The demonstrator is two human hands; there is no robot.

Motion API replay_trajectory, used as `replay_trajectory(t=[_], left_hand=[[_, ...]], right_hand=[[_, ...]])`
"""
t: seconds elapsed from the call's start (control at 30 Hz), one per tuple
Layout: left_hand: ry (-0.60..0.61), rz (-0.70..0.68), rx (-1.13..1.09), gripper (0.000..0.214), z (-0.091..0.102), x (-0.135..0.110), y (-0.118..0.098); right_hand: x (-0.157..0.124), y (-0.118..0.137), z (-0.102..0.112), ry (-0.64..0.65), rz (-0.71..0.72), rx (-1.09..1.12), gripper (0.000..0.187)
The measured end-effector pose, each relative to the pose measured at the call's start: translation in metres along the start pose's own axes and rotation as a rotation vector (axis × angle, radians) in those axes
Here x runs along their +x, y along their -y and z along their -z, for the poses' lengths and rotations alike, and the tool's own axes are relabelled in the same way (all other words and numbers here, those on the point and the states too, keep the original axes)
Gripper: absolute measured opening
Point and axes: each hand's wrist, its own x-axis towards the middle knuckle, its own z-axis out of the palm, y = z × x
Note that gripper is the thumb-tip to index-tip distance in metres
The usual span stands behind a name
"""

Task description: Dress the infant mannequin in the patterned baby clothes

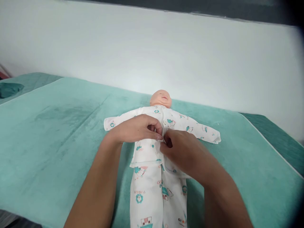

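A baby doll point(161, 98) lies on its back, its head toward the wall. It wears a white printed baby jacket point(144, 152) and matching trousers point(147, 190), and its sleeves are spread to both sides. My left hand point(142, 128) pinches the jacket's front edge at mid-chest. Close beside it, my right hand point(181, 147) has its fingers curled on the opposite front edge. The fingertips of both hands nearly meet at the front opening. Whatever fastening lies between them is hidden. Below my hands the jacket's lower front hangs over the trousers.
A teal plush cover point(66, 152) with pale edging spreads under the doll. Behind it rises a white wall point(152, 50). Darker green quilted cloth point(273, 136) shows at the right, and a dark green item point(10, 90) lies at the far left.
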Motion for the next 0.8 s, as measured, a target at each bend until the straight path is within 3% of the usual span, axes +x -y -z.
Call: replay_trajectory(t=[0.1,0.2,0.27,0.37,0.53,0.8], left_hand=[[0.014,-0.01,-0.028,0.018,0.001,0.0,0.0],[0.008,-0.021,-0.071,0.016,0.001,0.0,-0.001],[0.006,-0.02,-0.114,0.016,0.0,0.001,0.0],[0.011,-0.008,-0.164,0.015,-0.001,0.001,0.0],[0.041,-0.007,-0.275,0.01,-0.003,0.003,-0.002],[0.043,0.012,-0.379,0.008,-0.006,0.003,-0.003]], right_hand=[[0.004,-0.015,0.01,0.11,0.041,0.167,0.026],[0.008,-0.031,0.016,0.255,0.067,0.47,0.023],[0.011,-0.038,0.014,0.258,0.095,0.701,0.024],[0.012,-0.042,0.002,0.162,0.081,0.932,0.03],[0.011,-0.041,-0.011,0.122,0.049,1.039,0.029],[0.013,-0.039,-0.008,0.186,0.05,1.046,0.029]])
